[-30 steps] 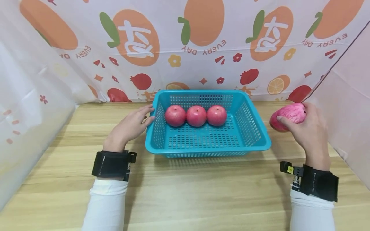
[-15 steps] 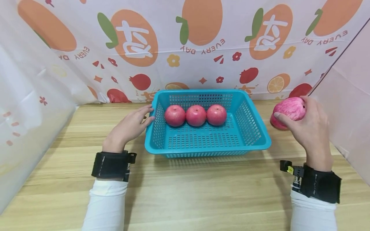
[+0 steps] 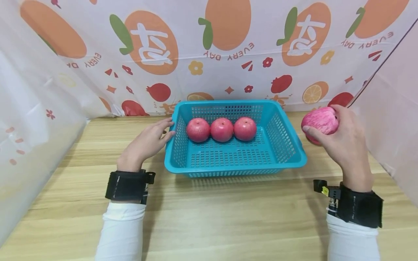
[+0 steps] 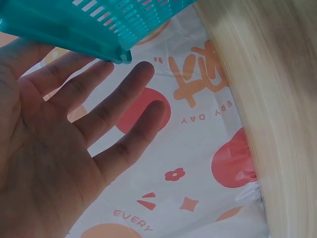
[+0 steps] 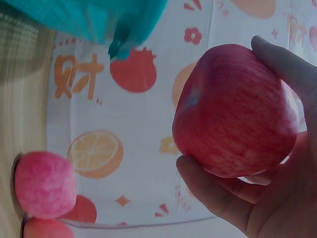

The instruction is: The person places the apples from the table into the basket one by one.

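A teal plastic basket (image 3: 235,168) sits mid-table with three red apples (image 3: 222,129) in a row at its far side. My left hand (image 3: 148,141) lies open, its straight fingers touching the basket's left rim; the left wrist view shows the fingers (image 4: 116,101) spread under the basket corner (image 4: 74,25). My right hand (image 3: 343,145) grips a fourth red-pink apple (image 3: 321,121) in the air, just beyond the basket's right rim. In the right wrist view that apple (image 5: 235,111) fills the hand, fingers curled round it.
The wooden table (image 3: 209,217) is walled by a fruit-print curtain (image 3: 228,54) at the back and plain sheets at both sides. Two more pink apples (image 5: 44,184) lie on the table, seen only in the right wrist view.
My right hand has carried the apple slightly up and to the left, closer to the basket's right rim. The left hand and the basket have stayed put.
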`<state>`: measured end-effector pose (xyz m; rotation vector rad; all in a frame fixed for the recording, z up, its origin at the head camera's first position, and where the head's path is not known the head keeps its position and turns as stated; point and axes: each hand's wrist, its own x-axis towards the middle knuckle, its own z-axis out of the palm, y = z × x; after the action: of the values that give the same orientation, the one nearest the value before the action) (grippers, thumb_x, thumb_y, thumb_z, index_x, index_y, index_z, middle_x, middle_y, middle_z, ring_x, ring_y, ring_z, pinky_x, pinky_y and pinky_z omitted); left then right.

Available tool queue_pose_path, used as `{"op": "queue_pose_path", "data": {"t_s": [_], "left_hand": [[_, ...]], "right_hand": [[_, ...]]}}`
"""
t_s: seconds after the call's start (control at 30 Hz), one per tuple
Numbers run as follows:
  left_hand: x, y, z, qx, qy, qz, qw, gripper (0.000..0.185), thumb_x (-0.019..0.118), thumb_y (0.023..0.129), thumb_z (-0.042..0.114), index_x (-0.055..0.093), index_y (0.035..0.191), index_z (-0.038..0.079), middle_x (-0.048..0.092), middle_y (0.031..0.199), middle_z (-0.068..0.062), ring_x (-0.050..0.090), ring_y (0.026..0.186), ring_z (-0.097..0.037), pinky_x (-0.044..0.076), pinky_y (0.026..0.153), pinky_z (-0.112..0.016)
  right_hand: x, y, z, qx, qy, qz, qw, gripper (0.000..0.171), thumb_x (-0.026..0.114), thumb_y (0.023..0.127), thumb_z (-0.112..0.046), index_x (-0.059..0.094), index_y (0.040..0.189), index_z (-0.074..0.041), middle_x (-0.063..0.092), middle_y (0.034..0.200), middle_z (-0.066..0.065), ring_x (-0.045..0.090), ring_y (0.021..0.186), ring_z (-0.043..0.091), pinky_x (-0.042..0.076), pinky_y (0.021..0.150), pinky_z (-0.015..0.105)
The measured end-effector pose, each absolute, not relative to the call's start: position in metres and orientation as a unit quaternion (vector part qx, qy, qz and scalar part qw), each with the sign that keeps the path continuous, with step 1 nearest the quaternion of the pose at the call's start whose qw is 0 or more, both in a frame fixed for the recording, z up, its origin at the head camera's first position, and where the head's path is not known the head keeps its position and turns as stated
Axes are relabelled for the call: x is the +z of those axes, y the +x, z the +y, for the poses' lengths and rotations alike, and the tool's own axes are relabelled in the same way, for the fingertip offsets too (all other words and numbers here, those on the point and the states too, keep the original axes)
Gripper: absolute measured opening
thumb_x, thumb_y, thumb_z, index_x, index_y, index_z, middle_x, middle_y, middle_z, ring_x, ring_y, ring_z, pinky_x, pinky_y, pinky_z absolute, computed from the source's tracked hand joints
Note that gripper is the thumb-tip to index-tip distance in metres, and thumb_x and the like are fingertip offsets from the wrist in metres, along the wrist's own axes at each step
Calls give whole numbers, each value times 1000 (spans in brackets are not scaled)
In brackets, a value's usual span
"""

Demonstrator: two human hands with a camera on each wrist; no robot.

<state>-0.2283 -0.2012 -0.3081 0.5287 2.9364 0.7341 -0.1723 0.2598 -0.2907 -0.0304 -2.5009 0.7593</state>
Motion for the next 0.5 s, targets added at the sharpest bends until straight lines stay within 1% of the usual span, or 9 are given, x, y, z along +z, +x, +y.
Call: {"op": "queue_pose_path", "data": {"t_s": [0.1, 0.27, 0.5], "left_hand": [[-306, -230, -200, 242, 178, 954, 27, 55, 57, 105, 19, 42, 150, -7, 35, 157, -27, 49, 131, -49, 46, 99, -60], [-308, -228, -202, 239, 175, 955, 30, 54, 56, 105, 20, 41, 150, -7, 34, 158, -27, 48, 132, -49, 45, 101, -60], [-307, -227, -202, 241, 175, 954, 26, 53, 56, 105, 19, 42, 150, -7, 33, 159, -26, 48, 133, -48, 44, 102, -59]], "right_hand": [[-282, -173, 252, 278, 11, -924, 262, 80, 85, 81, -23, 45, 146, 2, 51, 135, 28, 48, 119, 47, 48, 85, 73], [-278, -176, 234, 300, 44, -922, 239, 84, 86, 81, -24, 42, 149, 0, 50, 138, 26, 48, 121, 46, 49, 83, 72], [-271, -184, 213, 308, 94, -928, 188, 85, 86, 81, -31, 42, 148, -2, 50, 136, 22, 49, 119, 43, 52, 80, 68]]}}
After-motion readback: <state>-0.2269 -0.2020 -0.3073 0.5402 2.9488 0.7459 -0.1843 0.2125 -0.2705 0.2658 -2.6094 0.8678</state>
